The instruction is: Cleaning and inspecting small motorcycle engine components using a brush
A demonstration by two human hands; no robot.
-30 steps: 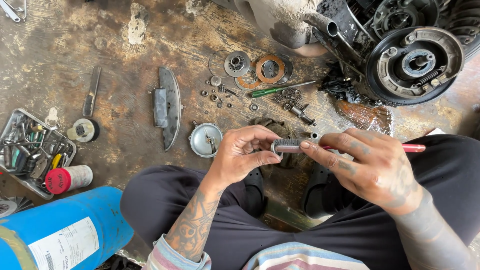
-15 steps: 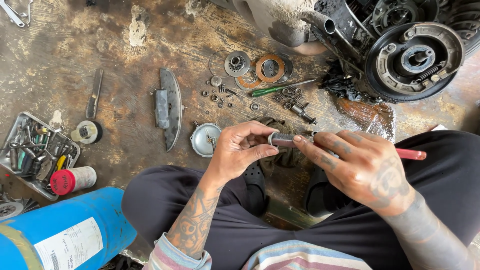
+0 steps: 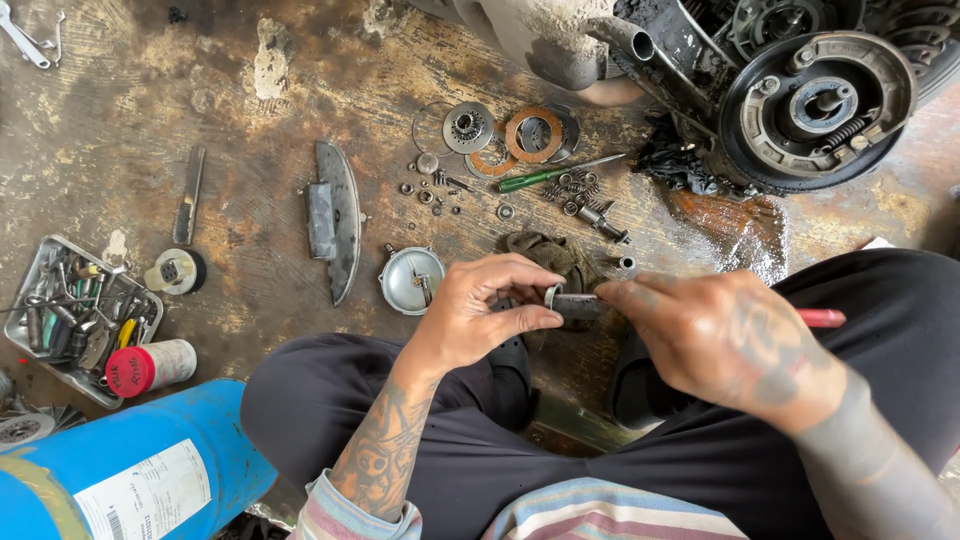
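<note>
My left hand point(image 3: 480, 312) pinches one end of a short grey metal shaft point(image 3: 578, 303) between thumb and fingers, above my lap. My right hand point(image 3: 722, 340) grips the shaft's other end together with a red-handled tool point(image 3: 822, 318) whose handle sticks out to the right. Both hands meet over a dirty rag point(image 3: 548, 255) on the floor. Small washers, springs and bolts point(image 3: 580, 195) and a green-handled screwdriver point(image 3: 540, 178) lie just beyond my hands.
A brake drum assembly point(image 3: 815, 105) stands at the top right. On the stained floor lie a round metal cover point(image 3: 410, 280), a curved metal plate point(image 3: 335, 218), gears and rings point(image 3: 500, 135), a tool tray point(image 3: 75, 318), a red-capped can point(image 3: 150, 365) and a blue cylinder point(image 3: 120, 475).
Both hands have shifted slightly with the shaft; my left fingers have re-gripped its end. The view has drifted a little.
</note>
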